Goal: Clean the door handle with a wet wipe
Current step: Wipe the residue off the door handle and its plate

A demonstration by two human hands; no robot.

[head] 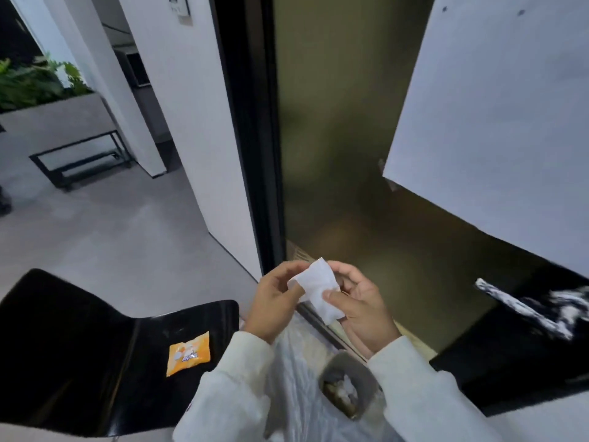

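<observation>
Wet wipe (317, 287): pinched between my left hand (274, 303) and right hand (361, 309), folded, out of its orange packet (188, 353); handle wiping not begun.

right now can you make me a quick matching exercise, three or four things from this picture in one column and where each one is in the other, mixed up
Things:
1. wet wipe
2. orange packet
3. small bin
4. green plants

Places:
A. far upper left, in a planter
B. lying on the black chair seat
C. held between the left hand and right hand
D. on the floor below the hands, with rubbish inside

Pairs: 1-C, 2-B, 3-D, 4-A
</observation>
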